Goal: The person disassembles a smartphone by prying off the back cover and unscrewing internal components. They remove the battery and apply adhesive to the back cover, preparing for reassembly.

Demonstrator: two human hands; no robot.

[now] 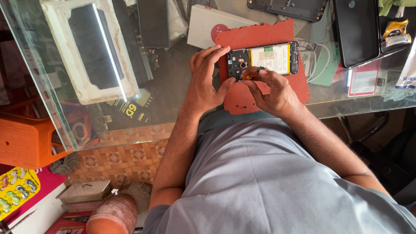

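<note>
- Red rubber mat (247, 101) on the glass table (172, 77), opened phone (264, 59) lying on it, long axis running 9 to 3.
- left hand (204, 79) braces the phone's 9 o'clock end, fingers loose, nothing pinched.
- right hand (272, 89) at 6, nearer, pinching a small tool (251, 74).

Two hands: left hand (204, 81), right hand (272, 91), both on one opened phone (263, 59) lying on one red mat (285, 88) on the glass counter (172, 77). One white tray (57, 14), one white box (203, 29), one dark back cover (287, 3), one black tablet (357, 27). One orange stool (12, 137), one yellow blister pack (2, 199).
</note>
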